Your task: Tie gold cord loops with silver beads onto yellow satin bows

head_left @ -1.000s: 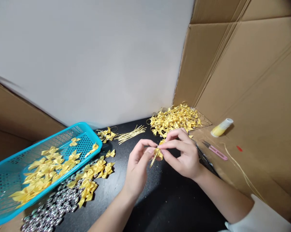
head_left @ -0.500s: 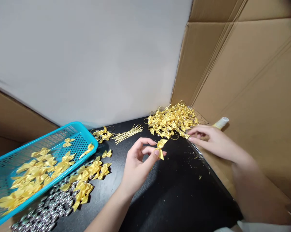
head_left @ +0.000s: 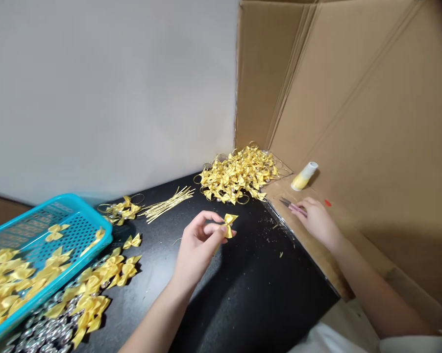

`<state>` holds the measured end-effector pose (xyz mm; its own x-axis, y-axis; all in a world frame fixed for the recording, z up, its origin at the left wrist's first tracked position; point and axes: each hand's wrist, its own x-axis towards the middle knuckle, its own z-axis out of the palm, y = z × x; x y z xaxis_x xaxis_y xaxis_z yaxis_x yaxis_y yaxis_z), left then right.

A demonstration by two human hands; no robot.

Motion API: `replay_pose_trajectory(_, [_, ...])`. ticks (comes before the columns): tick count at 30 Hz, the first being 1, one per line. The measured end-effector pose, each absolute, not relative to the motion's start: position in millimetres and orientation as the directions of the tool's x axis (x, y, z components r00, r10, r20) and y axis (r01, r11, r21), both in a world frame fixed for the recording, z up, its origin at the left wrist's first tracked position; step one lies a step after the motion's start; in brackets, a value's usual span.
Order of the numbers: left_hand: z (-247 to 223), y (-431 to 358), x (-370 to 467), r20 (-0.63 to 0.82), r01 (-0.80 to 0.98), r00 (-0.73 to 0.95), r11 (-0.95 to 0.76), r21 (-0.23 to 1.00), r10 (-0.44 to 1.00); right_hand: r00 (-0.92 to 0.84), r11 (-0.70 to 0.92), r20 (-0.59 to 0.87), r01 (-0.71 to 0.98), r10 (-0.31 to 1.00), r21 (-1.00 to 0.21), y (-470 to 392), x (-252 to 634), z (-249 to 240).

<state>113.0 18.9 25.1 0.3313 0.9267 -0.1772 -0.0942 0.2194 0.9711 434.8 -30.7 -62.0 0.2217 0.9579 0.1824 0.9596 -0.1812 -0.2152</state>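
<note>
Between the thumb and fingers of my left hand is a yellow ribbon bow, held above the black table. My right hand is over the cardboard at the table's right edge, its fingers closed round the pink handle of small pointed snips. The dark blades point left toward the table. Just beyond my hands, a heap of yellow bows with gold loops lies in the far corner. Gold twist ties are bundled left of that heap.
At left stands a blue plastic basket holding yellow bows. Loose bows and silver beads lie along its near side. A thread spool stands on cardboard at right. A white wall and cardboard panels enclose the table.
My right hand has moved from the edge of the bow heap to the snips on the cardboard and taken hold of them. My left hand still holds the bow. The view has turned right.
</note>
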Motion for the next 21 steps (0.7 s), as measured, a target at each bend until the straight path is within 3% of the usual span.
replay_pose_trajectory(10, [8.8, 17.1, 138.2, -0.153, 0.086, 0.353, 0.131, 0.988, 0.923, 0.244, -0.21, 0.197, 0.961, 0.95, -0.179, -36.4, 424.5, -62.5])
replay_pose_trajectory(12, [8.4, 16.6, 142.9, -0.138, 0.126, 0.356, 0.099, 0.987, 0.924, 0.225, -0.155, 0.247, 0.949, 0.942, -0.275, -40.2, 418.8, -56.2])
replay_pose_trajectory(14, [8.3, 15.7, 148.0, -0.124, 0.176, 0.361, 0.063, 0.982, 0.924, 0.199, -0.053, 0.282, 0.891, 0.939, -0.451, -46.5, 407.5, -46.1])
replay_pose_trajectory(17, [6.5, 14.0, 156.1, -0.084, 0.247, 0.36, -0.008, 0.969, 0.929, 0.163, 0.014, 0.199, 0.741, 0.966, -0.671, -58.6, 381.2, -30.3])
replay_pose_trajectory(21, [1.0, 12.8, 167.8, -0.006, 0.283, 0.353, -0.101, 0.954, 0.936, 0.018, 0.15, 0.223, 0.687, 0.975, -0.711, -68.0, 351.5, -23.9])
